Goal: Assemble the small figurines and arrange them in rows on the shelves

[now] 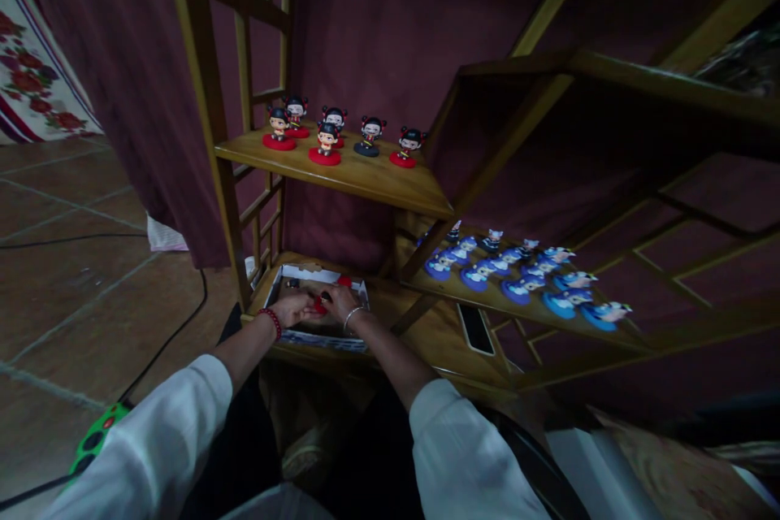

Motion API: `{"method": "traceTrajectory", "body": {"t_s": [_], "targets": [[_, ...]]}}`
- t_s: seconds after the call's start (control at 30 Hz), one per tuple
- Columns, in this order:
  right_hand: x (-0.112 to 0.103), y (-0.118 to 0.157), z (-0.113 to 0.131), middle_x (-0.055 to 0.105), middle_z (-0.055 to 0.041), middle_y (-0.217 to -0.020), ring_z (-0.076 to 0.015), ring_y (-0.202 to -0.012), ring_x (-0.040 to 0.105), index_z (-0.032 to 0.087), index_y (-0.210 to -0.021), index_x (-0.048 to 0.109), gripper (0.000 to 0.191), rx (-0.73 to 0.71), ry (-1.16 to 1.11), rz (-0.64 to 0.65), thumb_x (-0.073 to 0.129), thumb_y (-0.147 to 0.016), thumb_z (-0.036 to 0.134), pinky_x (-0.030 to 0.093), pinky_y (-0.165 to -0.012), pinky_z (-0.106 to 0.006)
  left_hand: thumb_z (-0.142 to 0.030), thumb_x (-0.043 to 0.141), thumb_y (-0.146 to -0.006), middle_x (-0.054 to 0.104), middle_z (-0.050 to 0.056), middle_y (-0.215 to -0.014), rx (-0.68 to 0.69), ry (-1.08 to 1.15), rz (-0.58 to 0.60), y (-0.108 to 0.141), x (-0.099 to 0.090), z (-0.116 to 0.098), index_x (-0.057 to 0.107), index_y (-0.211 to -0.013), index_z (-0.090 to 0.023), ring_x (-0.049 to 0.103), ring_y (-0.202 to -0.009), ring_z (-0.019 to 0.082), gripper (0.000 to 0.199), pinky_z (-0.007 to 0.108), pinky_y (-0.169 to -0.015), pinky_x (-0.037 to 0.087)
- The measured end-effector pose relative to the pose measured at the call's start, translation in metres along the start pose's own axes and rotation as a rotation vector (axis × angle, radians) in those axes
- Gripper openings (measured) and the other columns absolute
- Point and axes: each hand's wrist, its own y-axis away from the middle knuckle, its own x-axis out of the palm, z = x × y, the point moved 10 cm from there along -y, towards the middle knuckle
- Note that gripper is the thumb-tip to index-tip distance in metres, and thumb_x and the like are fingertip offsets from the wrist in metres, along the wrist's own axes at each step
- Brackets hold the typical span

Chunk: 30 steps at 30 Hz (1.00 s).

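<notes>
A shallow open cardboard box (281,280) sits on the lowest shelf, and both my hands reach into it. Between them is a small figurine (319,305) with a red base and a dark head. My left hand (295,309), with a red bead bracelet at its wrist, grips the red base from the left. My right hand (340,304), wearing a silver bangle, has its fingers closed on the figurine's dark upper part. Another small dark-headed piece (293,283) and a red piece (344,281) lie in the box near its far edge. Fingers partly hide the held figurine.
Several black-haired figurines (327,143) stand on the upper wooden shelf (366,179). Rows of blue and purple figurines (522,286) fill the shelf to the right. A phone (476,329) lies below them. A green power strip (101,432) with cables rests on the tiled floor.
</notes>
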Motion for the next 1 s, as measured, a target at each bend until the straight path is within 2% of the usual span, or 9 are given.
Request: {"method": "traceTrajectory", "body": {"t_s": [0.17,0.37,0.5,0.63,0.8,0.9,1.0], "targets": [[-0.013,0.011,0.015,0.064,-0.0088,-0.091,-0.0185,-0.085,0.058,0.017,-0.089,0.065,0.019,-0.018,0.081,0.012,0.051,-0.076,0.015,0.043,-0.073,-0.026,0.012,0.037,-0.062,0.061,0.0,-0.06,0.039,-0.018,-0.036,0.019,0.005,-0.006,0.05,-0.076,-0.013,0.062,-0.058,0.012,0.031,0.025,-0.064,0.052],[-0.016,0.025,0.036,0.064,-0.009,-0.091,-0.0179,-0.084,0.058,0.013,-0.086,0.064,0.019,-0.182,0.134,0.059,0.051,-0.073,0.01,0.042,-0.072,-0.024,0.012,0.039,-0.057,0.06,0.001,-0.052,0.045,-0.074,-0.062,0.035,0.007,-0.008,0.052,-0.074,-0.01,0.061,-0.053,0.016,0.031,0.028,-0.058,0.052],[-0.022,0.038,0.051,0.062,-0.0074,-0.098,-0.017,-0.092,0.055,0.015,-0.09,0.063,0.024,-0.331,0.088,-0.001,0.049,-0.072,0.008,0.041,-0.078,-0.024,0.012,0.037,-0.055,0.059,0.0,-0.049,0.049,-0.107,-0.061,0.047,0.01,-0.007,0.052,-0.075,-0.01,0.061,-0.052,0.016,0.034,0.027,-0.057,0.052],[-0.027,0.042,0.046,0.063,-0.0062,-0.089,-0.0162,-0.084,0.056,0.016,-0.083,0.063,0.018,-0.267,0.079,-0.035,0.05,-0.073,0.012,0.042,-0.073,-0.024,0.011,0.037,-0.057,0.058,0.0,-0.05,0.057,-0.169,-0.034,0.061,0.016,-0.014,0.053,-0.076,-0.011,0.06,-0.051,0.014,0.033,0.027,-0.058,0.052],[-0.045,0.044,0.042,0.062,-0.0061,-0.091,-0.0157,-0.083,0.057,0.018,-0.09,0.062,0.022,-0.218,0.034,-0.116,0.05,-0.072,0.013,0.042,-0.075,-0.025,0.01,0.04,-0.06,0.06,0.003,-0.052,0.15,-0.235,-0.005,0.077,0.027,-0.036,0.055,-0.069,-0.01,0.061,-0.056,0.015,0.026,0.027,-0.063,0.052],[-0.061,0.046,0.042,0.063,-0.006,-0.093,-0.0155,-0.086,0.057,0.018,-0.094,0.062,0.026,-0.207,-0.045,-0.185,0.051,-0.071,0.012,0.042,-0.078,-0.025,0.009,0.041,-0.063,0.061,0.003,-0.057,0.189,-0.164,0.036,0.083,0.033,-0.044,0.055,-0.07,-0.009,0.062,-0.06,0.015,0.025,0.028,-0.068,0.053],[-0.078,0.05,0.038,0.063,-0.0065,-0.096,-0.0153,-0.085,0.058,0.018,-0.106,0.057,0.037,-0.149,-0.14,-0.259,0.055,-0.069,0.014,0.043,-0.078,-0.025,0.008,0.043,-0.066,0.061,0.002,-0.06,0.214,-0.061,0.037,0.086,0.034,-0.05,0.055,-0.069,-0.01,0.062,-0.061,0.013,0.022,0.028,-0.069,0.053]]}}
